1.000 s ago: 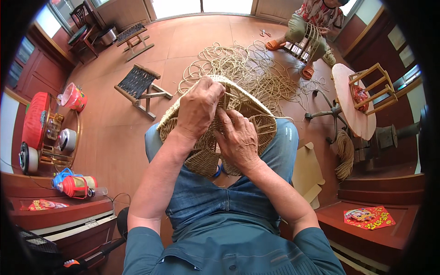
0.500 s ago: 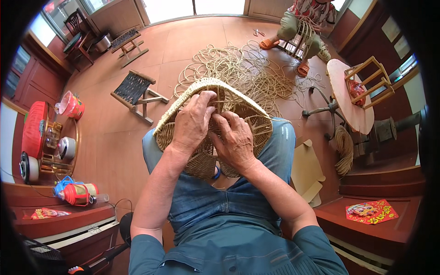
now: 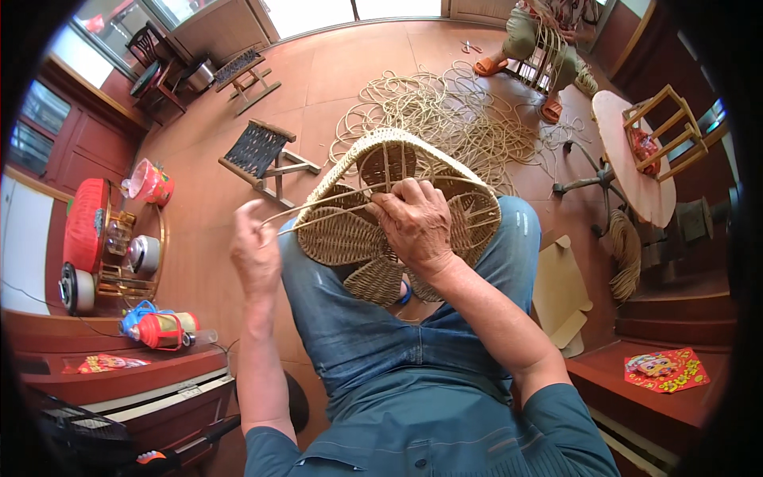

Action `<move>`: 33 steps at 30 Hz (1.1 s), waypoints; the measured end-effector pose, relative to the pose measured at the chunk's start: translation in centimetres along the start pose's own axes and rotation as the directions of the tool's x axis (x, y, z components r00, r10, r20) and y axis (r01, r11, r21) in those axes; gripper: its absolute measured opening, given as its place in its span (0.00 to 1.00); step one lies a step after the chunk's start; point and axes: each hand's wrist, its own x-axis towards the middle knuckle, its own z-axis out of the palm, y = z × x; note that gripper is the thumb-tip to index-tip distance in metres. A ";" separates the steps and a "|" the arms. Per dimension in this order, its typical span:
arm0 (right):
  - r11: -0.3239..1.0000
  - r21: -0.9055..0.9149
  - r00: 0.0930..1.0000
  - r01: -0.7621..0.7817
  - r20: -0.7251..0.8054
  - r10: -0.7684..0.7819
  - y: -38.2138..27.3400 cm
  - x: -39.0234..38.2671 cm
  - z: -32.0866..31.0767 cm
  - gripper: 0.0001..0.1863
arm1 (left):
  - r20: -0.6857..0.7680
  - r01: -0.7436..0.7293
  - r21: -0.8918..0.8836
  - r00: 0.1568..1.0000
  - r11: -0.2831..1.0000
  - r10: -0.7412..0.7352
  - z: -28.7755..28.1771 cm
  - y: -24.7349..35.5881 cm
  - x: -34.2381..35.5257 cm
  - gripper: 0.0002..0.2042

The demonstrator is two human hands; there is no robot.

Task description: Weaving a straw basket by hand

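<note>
The left hand (image 3: 256, 253) is closed in a pinch on the ends of two thin cane strands (image 3: 318, 208), its grip held out beside the left knee, clear of the weaving. The strands run taut from there up and across to the right hand (image 3: 415, 222), which lies palm down on the half-woven wicker basket (image 3: 373, 203) with its fingers pressing the strands against the spokes near the middle (whether the thumb is hooked under them cannot be made out). The basket rests tilted on the person's lap, its coiled rim upward and away from the body, its open ribs fanning out around the right hand, with tighter woven panels hanging down between the knees in blue jeans. Beyond the basket a big loose tangle of cane coils (image 3: 445, 111) is spread over the red tiled floor. To the left of the lap a small folding stool (image 3: 262, 155) with a dark woven seat stands on the floor. At the top right another person (image 3: 548, 36) sits working among more strands, and a round tabletop (image 3: 636, 175) near the right edge carries a small wooden frame.
</note>
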 end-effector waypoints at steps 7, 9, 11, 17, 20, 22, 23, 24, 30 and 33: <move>0.999 0.029 0.999 -0.029 0.018 0.029 -0.8 0.6 0.2 0.13 | -0.176 0.220 0.203 0.967 0.954 -0.186 -11.3 -14.8 -1.6 0.17; 0.999 0.031 1.000 -0.018 0.001 0.018 -0.9 0.8 0.3 0.15 | -0.240 0.171 0.281 0.965 0.944 -0.103 -14.0 -19.5 -2.6 0.15; 1.000 0.029 1.000 0.006 0.012 -0.006 -0.9 1.0 0.4 0.20 | -0.270 0.194 0.320 0.957 0.927 -0.107 -17.0 -23.9 -4.5 0.12; 1.000 0.009 0.998 0.022 0.052 -0.023 -1.1 1.8 1.0 0.24 | -0.207 0.677 0.250 0.736 0.692 -0.644 -23.2 -33.6 -10.9 0.15; 0.996 -0.062 0.996 0.071 0.055 -0.068 -1.3 2.2 1.5 0.32 | -0.091 0.734 0.267 0.665 0.625 -0.742 -20.8 -33.7 -14.9 0.19; 0.983 -0.118 0.989 0.144 0.042 -0.140 -1.3 2.6 1.9 0.39 | 0.047 0.710 0.269 0.666 0.651 -0.745 -18.3 -31.9 -16.4 0.20; 0.982 -0.114 0.988 0.151 0.028 -0.149 -1.2 2.7 2.0 0.39 | 0.096 0.730 0.229 0.641 0.643 -0.762 -16.7 -30.6 -17.1 0.19; 0.977 -0.131 0.985 0.170 0.039 -0.166 -1.1 2.8 2.1 0.39 | 0.143 0.752 0.203 0.611 0.627 -0.779 -15.1 -29.2 -17.6 0.19; 0.970 -0.175 0.985 0.168 0.080 -0.156 -1.2 2.9 2.9 0.35 | 0.350 0.719 0.185 0.589 0.670 -0.728 -8.6 -22.1 -17.9 0.15; 0.979 -0.154 0.988 0.136 0.093 -0.123 -1.4 2.9 3.1 0.35 | 0.363 0.655 0.161 0.657 0.738 -0.661 -7.5 -19.8 -16.7 0.13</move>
